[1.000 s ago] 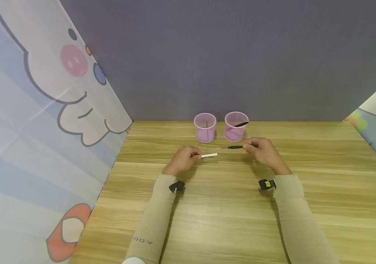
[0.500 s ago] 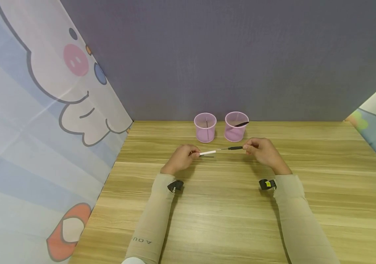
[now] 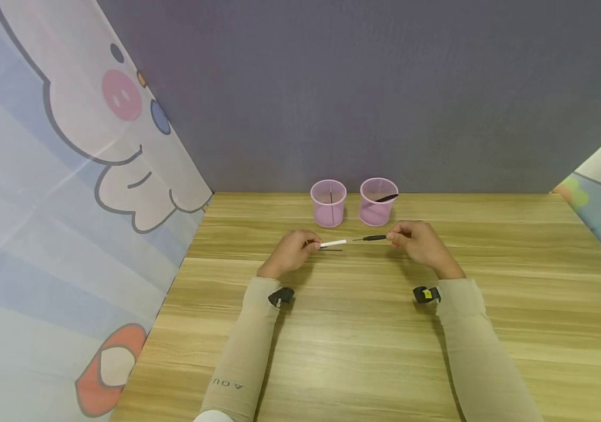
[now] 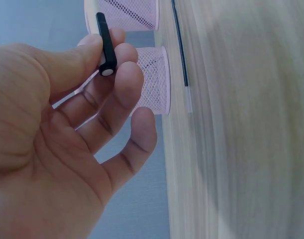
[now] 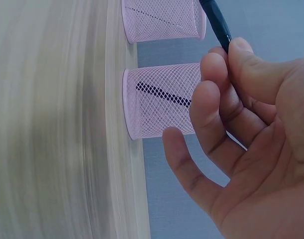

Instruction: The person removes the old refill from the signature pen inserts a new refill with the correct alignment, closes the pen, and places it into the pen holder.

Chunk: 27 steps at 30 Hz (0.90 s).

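My left hand (image 3: 291,253) pinches a white pen barrel (image 3: 333,243) between thumb and fingertips. Its black clip (image 4: 106,45) shows in the left wrist view. From the right, my right hand (image 3: 419,243) pinches a black pen section (image 3: 374,238) with a thin rod sticking out leftward. That rod points at the barrel's end; whether the two touch is too small to tell. Below the barrel, a thin dark pen refill (image 4: 180,50) with a clear end lies on the table. The other fingers of both hands are loosely bent.
Two pink mesh cups stand at the table's back edge. A thin dark stick is in the left cup (image 3: 328,218); a black pen leans in the right cup (image 3: 374,217). Behind them rises a grey panel (image 3: 385,99). The wooden table (image 3: 353,351) stretches toward me.
My left hand has raised the barrel's end slightly, level with the rod, uncovering more of the refill on the table. The black pen section has shifted slightly down and left.
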Each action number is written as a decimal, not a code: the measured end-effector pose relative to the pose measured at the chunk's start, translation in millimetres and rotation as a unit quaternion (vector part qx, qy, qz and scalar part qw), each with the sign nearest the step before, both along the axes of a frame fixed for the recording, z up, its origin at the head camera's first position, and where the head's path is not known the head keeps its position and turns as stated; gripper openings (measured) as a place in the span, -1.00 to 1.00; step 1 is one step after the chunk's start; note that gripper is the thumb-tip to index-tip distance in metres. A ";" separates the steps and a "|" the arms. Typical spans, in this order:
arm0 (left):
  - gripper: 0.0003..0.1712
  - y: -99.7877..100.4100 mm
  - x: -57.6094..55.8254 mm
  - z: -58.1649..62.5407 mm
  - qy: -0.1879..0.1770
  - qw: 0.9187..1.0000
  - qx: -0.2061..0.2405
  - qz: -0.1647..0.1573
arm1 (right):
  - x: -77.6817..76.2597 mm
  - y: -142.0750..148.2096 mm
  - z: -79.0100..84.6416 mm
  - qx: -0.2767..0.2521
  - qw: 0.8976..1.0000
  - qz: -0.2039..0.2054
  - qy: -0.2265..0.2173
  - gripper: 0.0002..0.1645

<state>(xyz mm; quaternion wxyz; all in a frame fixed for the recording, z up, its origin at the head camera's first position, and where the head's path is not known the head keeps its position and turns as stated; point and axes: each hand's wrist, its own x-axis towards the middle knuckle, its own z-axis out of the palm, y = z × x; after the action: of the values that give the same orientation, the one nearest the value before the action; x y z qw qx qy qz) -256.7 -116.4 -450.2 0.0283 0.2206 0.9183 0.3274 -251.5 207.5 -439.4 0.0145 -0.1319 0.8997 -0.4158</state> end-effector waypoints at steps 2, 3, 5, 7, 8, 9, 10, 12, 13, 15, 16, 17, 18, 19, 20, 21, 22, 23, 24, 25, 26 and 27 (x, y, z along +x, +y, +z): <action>-0.84 0.5 -0.2 -0.4 0.000 1.000 -0.001 -0.001 | 0.0 -0.6 -0.1 -0.003 1.000 0.002 -0.001 -0.74; -0.84 0.8 -0.3 -0.4 0.000 1.000 -0.001 -0.002 | -0.1 -0.9 -0.3 -0.004 1.000 0.003 -0.001 -0.74; -0.83 1.6 -0.6 -0.4 0.000 1.000 -0.001 -0.004 | -0.7 -1.1 -1.4 -0.003 1.000 0.003 -0.001 -0.75; -0.84 2.5 -1.0 -0.6 0.002 1.000 -0.003 -0.007 | -0.9 -1.3 -1.7 -0.003 1.000 0.004 -0.002 -0.74; -0.84 3.0 -1.3 -0.6 0.003 1.000 -0.004 -0.009 | -1.0 -1.4 -1.8 -0.001 1.000 0.004 -0.002 -0.74; -0.84 3.4 -1.6 -0.8 0.005 1.000 -0.004 -0.010 | -0.9 -1.6 -1.8 -0.001 1.000 0.005 -0.003 -0.73; -0.84 4.0 -1.8 -0.8 0.007 1.000 -0.005 -0.012 | -0.8 -1.8 -1.5 0.000 1.000 0.005 -0.003 -0.73; -0.83 5.0 -2.3 -1.0 0.008 1.000 -0.005 -0.014 | -0.5 -2.5 -0.7 0.001 1.000 0.007 -0.005 -0.72; -0.83 5.4 -2.3 -1.0 0.007 1.000 -0.004 -0.015 | -0.4 -2.9 -0.2 0.001 1.000 0.009 -0.006 -0.71; -0.83 6.3 -1.9 -0.7 0.004 1.000 -0.004 -0.015 | -0.2 -3.6 0.0 0.002 1.000 0.010 -0.006 -0.71; -0.83 6.8 -1.6 -0.4 0.003 1.000 -0.004 -0.015 | -0.1 -4.0 0.2 0.003 1.000 0.010 -0.006 -0.71; -0.83 7.1 -1.4 -0.4 0.001 1.000 -0.004 -0.014 | 0.0 -4.4 0.2 0.003 1.000 0.011 -0.006 -0.71; -0.83 7.5 -1.2 -0.5 0.000 1.000 -0.005 -0.014 | 0.0 -4.7 0.2 0.003 1.000 0.011 -0.007 -0.72; -0.83 7.9 -0.7 -0.3 0.000 1.000 -0.006 -0.014 | 0.2 -5.1 0.1 0.003 1.000 0.011 -0.008 -0.72; -0.83 8.3 -0.6 -0.5 -0.001 1.000 -0.007 -0.013 | 0.3 -5.5 0.0 0.002 1.000 0.011 -0.009 -0.73; -0.82 8.7 -0.4 -0.6 -0.001 1.000 -0.007 -0.013 | 0.4 -5.9 0.2 0.000 1.000 0.013 -0.011 -0.73; -0.82 9.1 -0.2 -0.9 -0.002 1.000 -0.008 -0.012 | 0.5 -6.2 0.0 -0.002 1.000 0.013 -0.013 -0.73; -0.82 9.4 0.0 -1.1 -0.002 1.000 -0.009 -0.012 | 0.6 -6.6 0.1 -0.003 1.000 0.014 -0.015 -0.73; -0.82 9.8 0.2 -1.4 -0.002 1.000 -0.010 -0.012 | 0.7 -6.9 0.1 -0.004 1.000 0.015 -0.017 -0.73; -0.82 10.1 0.4 -1.6 -0.002 1.000 -0.012 -0.012 | 0.8 -7.3 0.2 -0.004 1.000 0.016 -0.017 -0.73; -0.82 10.5 0.5 -1.7 -0.002 1.000 -0.012 -0.012 | 0.9 -7.8 0.3 -0.005 1.000 0.016 -0.018 -0.74; -0.82 10.8 0.5 -1.9 -0.001 1.000 -0.015 -0.012 | 1.0 -8.4 0.5 -0.004 1.000 0.017 -0.017 -0.74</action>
<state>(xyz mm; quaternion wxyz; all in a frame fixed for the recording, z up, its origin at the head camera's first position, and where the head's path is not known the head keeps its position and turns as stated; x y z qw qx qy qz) -256.1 -105.5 -452.2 0.0363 0.2310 0.9202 0.3138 -250.5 199.1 -438.8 0.0364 -0.1399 0.8955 -0.4209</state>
